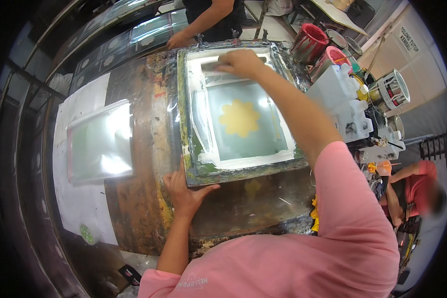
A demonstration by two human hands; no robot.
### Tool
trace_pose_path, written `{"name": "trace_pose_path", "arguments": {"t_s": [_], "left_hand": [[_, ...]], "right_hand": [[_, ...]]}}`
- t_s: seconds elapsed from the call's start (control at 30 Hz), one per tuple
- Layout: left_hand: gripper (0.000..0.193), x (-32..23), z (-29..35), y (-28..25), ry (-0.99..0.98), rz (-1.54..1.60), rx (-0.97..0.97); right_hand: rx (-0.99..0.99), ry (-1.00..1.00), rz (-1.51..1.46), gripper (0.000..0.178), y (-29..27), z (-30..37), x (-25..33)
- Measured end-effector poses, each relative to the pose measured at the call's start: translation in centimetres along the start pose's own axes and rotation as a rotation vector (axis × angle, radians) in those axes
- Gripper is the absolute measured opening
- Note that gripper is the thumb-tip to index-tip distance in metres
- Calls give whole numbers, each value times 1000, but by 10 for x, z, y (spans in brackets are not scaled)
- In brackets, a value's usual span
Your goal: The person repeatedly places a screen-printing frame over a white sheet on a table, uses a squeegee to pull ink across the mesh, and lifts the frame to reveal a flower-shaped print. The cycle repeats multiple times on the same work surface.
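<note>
Screen frame (248,172) is on desk (139,208), below R grip (241,63), ahead & to R of L grip (181,191); long axis approx. near-far. L grip's spread open at its near-L corner. R grip's curled, blurry, by dark strip (211,66); can't tell if held. Forearm (303,109) hides frame's R side pt.

Your shirt (273,263) is pink. Your screen (258,144) is grey-green with a yellow flower (239,118) and white edges (256,161). One can (310,44) is red.
</note>
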State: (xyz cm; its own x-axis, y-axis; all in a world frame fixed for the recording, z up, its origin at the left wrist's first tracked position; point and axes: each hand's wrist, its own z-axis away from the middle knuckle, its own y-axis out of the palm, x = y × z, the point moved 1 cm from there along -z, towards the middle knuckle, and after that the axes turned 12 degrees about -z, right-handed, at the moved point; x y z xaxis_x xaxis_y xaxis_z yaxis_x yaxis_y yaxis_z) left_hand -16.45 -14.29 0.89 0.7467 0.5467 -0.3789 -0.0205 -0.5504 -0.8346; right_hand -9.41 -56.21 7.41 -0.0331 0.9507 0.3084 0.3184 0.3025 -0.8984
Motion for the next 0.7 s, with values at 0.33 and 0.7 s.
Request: {"name": "trace_pose_path", "arguments": {"t_s": [0.33,0.7], "left_hand": [[129,4,5,3,8,-63,-43],[96,-60,-52,-56,-253,774,-135]], "right_hand": [[89,147,3,39,-11,174,145],[-203,-12,204,38,-114,182,221]]}}
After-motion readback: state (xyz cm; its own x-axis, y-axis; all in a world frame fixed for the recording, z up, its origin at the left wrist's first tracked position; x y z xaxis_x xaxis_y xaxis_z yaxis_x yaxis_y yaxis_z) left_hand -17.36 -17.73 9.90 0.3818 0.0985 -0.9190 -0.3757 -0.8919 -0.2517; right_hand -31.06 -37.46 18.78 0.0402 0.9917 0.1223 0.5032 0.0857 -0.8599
